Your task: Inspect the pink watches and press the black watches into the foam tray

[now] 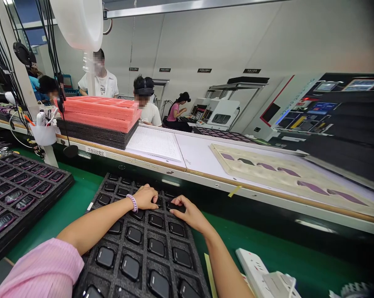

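Black rounded pieces (157, 247) sit in the cells of a black foam tray (144, 252), as seen in the head view by one standing at the worker's shoulder. At the tray's far end, the right hand (188, 212) pinches a dark flat piece (176, 207) between thumb and fingertips, over the far right cells; whether the piece is clear of its cell cannot be told. The left hand (146, 197) reaches across the tray to the neighbouring cells, its fingers bent down and their tips partly hidden, so I cannot tell whether it grasps anything. Left of the tray lies a second tray (59, 189) of purple-rimmed pieces; to its right, a white power strip (253, 260); beyond its far end, a shelf (202, 178) bearing a red foam stack (97, 116). The step in hand appears to be seating or lifting single pieces at the tray's far end. The next move, in my judgement, calls for a light hold on the piece's edges, square to its cell, with the neighbouring pieces left undisturbed.
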Tool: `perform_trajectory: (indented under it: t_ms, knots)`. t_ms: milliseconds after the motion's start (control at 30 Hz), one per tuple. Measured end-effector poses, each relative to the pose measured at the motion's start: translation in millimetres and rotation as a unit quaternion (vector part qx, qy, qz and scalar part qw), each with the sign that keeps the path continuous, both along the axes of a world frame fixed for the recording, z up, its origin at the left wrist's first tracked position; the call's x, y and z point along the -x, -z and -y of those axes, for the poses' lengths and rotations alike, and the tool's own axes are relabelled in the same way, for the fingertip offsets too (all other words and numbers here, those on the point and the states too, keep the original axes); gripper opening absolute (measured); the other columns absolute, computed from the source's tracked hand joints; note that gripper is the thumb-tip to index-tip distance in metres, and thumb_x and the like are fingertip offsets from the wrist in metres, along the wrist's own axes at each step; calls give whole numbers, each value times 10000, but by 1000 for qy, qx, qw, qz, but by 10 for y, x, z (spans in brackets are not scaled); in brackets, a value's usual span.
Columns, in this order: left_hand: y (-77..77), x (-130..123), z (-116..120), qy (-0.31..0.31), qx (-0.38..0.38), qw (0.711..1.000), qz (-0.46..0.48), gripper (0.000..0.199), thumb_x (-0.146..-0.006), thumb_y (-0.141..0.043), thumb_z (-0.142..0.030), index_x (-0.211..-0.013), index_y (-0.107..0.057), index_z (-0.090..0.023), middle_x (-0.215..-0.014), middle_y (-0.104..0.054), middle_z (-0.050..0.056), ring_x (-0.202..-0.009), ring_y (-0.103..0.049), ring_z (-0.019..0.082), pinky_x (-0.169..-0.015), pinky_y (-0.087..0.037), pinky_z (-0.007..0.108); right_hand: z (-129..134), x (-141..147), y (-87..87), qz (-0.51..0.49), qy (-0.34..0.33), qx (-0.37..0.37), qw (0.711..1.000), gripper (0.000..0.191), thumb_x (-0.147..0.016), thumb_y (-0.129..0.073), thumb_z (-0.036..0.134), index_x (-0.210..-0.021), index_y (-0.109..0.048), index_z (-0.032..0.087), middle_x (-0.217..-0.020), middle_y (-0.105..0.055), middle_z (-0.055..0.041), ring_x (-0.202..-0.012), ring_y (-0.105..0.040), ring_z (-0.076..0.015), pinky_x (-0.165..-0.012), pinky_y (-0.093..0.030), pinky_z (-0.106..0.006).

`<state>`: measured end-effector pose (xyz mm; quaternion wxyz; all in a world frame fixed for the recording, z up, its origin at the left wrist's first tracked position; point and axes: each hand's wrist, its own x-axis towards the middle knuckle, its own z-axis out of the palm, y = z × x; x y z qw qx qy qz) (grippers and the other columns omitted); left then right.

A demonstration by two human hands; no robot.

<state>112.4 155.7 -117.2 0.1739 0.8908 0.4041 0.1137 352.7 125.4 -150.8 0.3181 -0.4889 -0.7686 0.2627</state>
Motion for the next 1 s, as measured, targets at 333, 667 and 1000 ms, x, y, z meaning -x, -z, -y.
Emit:
perform_trajectory:
  t_ms: [333,667,1000]
  knots:
    - [9,3,8,-3,-1,1000,3,272,-775,-802,-277,-741,-549,-183,-929,-626,36,-1019,-511,250,-904,-388,336,-17,-20,20,5,-4,-8,1000,295,-762,-655,444,-814,-454,235,-963,-636,-54,-903,-555,-242,-841,-468,-388]
    - [20,-2,0,-5,-3,1000,6,277,-773,-804,-283,-742,-546,-186,-917,-621,32,-1002,-503,243,-889,-388,334,-29,-36,38,13,-6,-13,1000,279,-772,-646,425,-814,-446,235,-974,-636,-51,-916,-553,-245,-839,-455,-392]
    - [-30,3,10,-1,-13,1000,-7,298,-766,-816,-275,-727,-535,-184,-905,-628,34,-991,-520,241,-875,-400,320,-30,-32,36,16,-4,-17,1000,288,-767,-650,431,-808,-442,235,-963,-648,-57,-912,-559,-244,-834,-462,-389]
